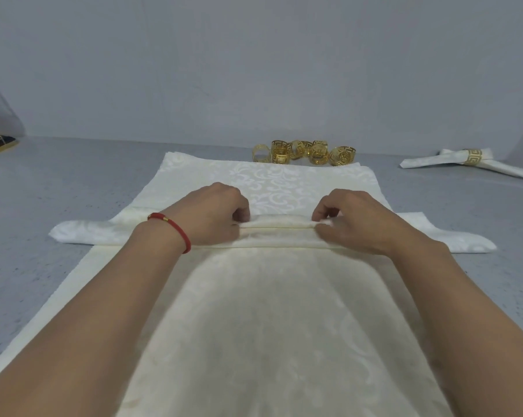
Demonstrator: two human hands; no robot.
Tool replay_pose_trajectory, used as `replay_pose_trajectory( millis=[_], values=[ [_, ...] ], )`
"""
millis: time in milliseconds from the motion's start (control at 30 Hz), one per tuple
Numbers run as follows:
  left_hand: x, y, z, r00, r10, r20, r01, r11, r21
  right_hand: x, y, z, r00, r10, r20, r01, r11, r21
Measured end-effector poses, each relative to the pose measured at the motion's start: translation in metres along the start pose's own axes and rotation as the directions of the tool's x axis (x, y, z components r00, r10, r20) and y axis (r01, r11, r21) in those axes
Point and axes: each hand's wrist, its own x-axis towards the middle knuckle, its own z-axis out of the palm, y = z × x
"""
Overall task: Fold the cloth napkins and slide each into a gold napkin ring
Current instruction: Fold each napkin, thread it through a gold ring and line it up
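Between both hands (215,212) (353,218), soft cream damask napkin (82,234) roll

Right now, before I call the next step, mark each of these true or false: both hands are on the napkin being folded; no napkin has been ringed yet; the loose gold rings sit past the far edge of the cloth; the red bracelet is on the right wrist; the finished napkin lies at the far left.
1. Both hands pinch the folded napkin: the left hand and the right hand. True.
2. No napkin is ringed yet. False: a finished napkin already wears a ring.
3. The loose gold rings sit beyond the cloth's far edge. True.
4. The red bracelet is on the right wrist. False: it is on the left.
5. The finished napkin lies far left. False: far right.
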Motion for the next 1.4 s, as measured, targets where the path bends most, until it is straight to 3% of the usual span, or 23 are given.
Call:
replay_pose_trajectory(
  millis=[100, 200, 433, 633, 733, 833, 900, 1067, 1200, 1267, 1400],
  values=[
    [-0.001, -0.004, 0.000, 0.998, 0.008, -0.067, -0.014, 0.995, -0.098, -0.003, 0.002, -0.001, 0.999, 0.008, -0.053, -0.003, 0.996, 0.089],
    [0.002, -0.006, 0.003, 0.998, -0.010, -0.058, 0.001, 0.987, -0.161, -0.002, 0.002, 0.001, 1.000, 0.007, 0.019, -0.008, 0.997, 0.078],
    [0.002, 0.004, 0.000, 0.999, 0.039, -0.031, -0.039, 0.999, -0.002, -0.002, -0.007, -0.006, 0.997, -0.063, 0.035, 0.064, 0.998, -0.016],
    [-0.017, 0.017, -0.004, 0.986, 0.045, 0.158, -0.065, 0.990, 0.125, -0.018, -0.026, -0.009, 0.980, -0.050, 0.191, 0.106, 0.951, -0.291],
    [-0.043, 0.020, 0.008, 0.994, 0.104, 0.032, -0.108, 0.975, 0.192, -0.045, -0.028, -0.010, 0.976, -0.036, 0.214, 0.107, 0.939, -0.328],
    [-0.066, 0.027, 0.028, 0.975, 0.148, -0.168, -0.105, 0.965, 0.240, -0.073, -0.019, 0.002, 0.980, -0.142, 0.142, 0.180, 0.933, -0.312],
    [-0.076, 0.035, 0.038, 0.980, 0.092, -0.174, -0.050, 0.971, 0.233, -0.087, -0.011, 0.014, 0.976, -0.187, 0.113, 0.215, 0.906, -0.364],
    [-0.090, 0.047, 0.053, 0.998, -0.067, 0.007, 0.067, 0.995, 0.073, -0.105, -0.018, 0.012, 0.981, -0.168, 0.097, 0.188, 0.942, -0.276],
    [-0.087, 0.049, 0.061, 0.994, -0.111, 0.004, 0.110, 0.991, 0.081, -0.082, -0.054, -0.005, 0.998, -0.062, 0.022, 0.066, 0.944, -0.322],
    [-0.087, 0.050, 0.061, 0.993, -0.115, -0.005, 0.115, 0.989, 0.091, -0.053, -0.077, -0.003, 1.000, 0.002, -0.014, -0.005, 0.972, -0.236],
    [-0.087, 0.050, 0.061, 0.992, -0.123, -0.019, 0.125, 0.987, 0.103, -0.011, -0.094, 0.044, 0.993, 0.102, 0.056, -0.094, 0.986, -0.138]
  ],
)
